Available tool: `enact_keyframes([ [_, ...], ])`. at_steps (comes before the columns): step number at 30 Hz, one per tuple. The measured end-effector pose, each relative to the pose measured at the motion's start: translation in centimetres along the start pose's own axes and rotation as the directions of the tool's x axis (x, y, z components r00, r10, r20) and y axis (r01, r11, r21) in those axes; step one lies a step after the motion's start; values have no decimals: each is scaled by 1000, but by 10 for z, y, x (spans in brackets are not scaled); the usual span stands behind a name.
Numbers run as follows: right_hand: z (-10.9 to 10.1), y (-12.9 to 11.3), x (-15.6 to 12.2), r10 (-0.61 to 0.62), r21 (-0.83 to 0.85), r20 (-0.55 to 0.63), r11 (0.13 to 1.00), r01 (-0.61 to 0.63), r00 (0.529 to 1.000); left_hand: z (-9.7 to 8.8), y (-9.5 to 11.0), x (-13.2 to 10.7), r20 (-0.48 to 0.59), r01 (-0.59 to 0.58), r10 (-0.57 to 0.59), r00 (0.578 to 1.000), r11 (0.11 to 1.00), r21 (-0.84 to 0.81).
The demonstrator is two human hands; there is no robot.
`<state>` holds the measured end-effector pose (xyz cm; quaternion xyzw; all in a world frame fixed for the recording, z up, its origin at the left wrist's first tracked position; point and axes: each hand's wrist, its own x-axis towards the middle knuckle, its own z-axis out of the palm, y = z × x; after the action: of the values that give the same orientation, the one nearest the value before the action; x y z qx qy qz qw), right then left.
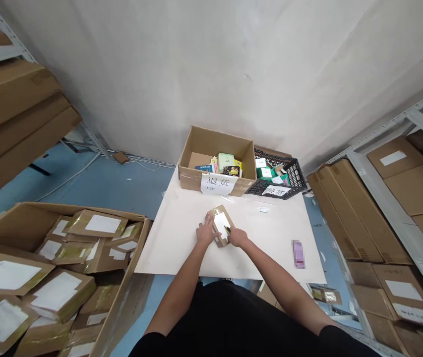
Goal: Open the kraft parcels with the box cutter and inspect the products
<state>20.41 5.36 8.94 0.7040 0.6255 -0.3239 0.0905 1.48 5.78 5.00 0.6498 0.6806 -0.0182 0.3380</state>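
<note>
A small taped carton [219, 210] with a white label [221, 224] lies at a slant on the white-topped table [176, 238]. My left hand [206, 229] grips its left side, fingers along the edge and thumb over the near part. Closed around a yellow and black utility knife [227, 229], my right hand [238, 237] is at the carton's right edge. The knife's tip lies over the label; whether it touches cannot be made out.
Behind stand an open cardboard box [187, 179] of small packages and a black crate [296, 174], both with handwritten signs. A purple item [298, 254] lies on the table's right. A large carton [142, 238] of parcels stands left. Shelves [360, 173] with cartons flank the table.
</note>
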Motion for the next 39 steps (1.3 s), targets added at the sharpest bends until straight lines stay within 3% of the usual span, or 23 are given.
enact_keyframes([
  [6, 28, 83, -56, 80, 93, 13, 992, -81, 997, 6, -2, 4, -21, -2, 2, 1000, 1000, -11],
  [9, 30, 107, -68, 138, 188, -52, 974, -126, 989, 10, 3, 3, -21, 3, -3, 1000, 1000, 1],
  [12, 34, 100, -58, 205, 269, -208, 952, -145, 956, 16, 10, 0, -20, -10, 11, 1000, 999, 50],
  [16, 35, 58, -18, 278, 361, -246, 915, -179, 928, 29, 23, -8, -41, 25, -20, 999, 993, 119],
  [19, 19, 34, 14, 328, 416, -265, 887, -199, 907, 41, 32, -17, -30, 64, -60, 998, 984, 167],
  [22, -2, 31, 33, 317, 406, -237, 891, -202, 918, 48, 40, -22, -35, 85, -79, 996, 970, 226],
  [25, -9, 41, 35, 299, 471, -236, 867, -160, 924, 40, 44, -19, -15, 102, -102, 995, 962, 253],
  [27, -1, 52, 28, 352, 623, -240, 771, -135, 905, 27, 42, -14, 6, 78, -83, 997, 961, 264],
  [29, 12, 64, 17, 405, 797, -205, 597, -88, 891, 11, 36, -7, -5, 9, -8, 1000, 959, 283],
  [31, 26, 76, 5, 375, 910, -127, 413, -43, 918, -3, 29, 2, -27, -109, 123, 992, 945, 309],
  [33, 37, 86, -5, 296, 954, -51, 296, -41, 954, -10, 23, 11, 8, -241, 252, 968, 913, 330],
  [36, 44, 92, -12, 266, 973, 16, 218, -77, 964, -10, 15, 22, 104, -341, 326, 939, 866, 364],
  [39, 46, 88, -7, 285, 961, 58, 243, -130, 957, -4, 9, 27, 102, -347, 335, 937, 851, 394],
])
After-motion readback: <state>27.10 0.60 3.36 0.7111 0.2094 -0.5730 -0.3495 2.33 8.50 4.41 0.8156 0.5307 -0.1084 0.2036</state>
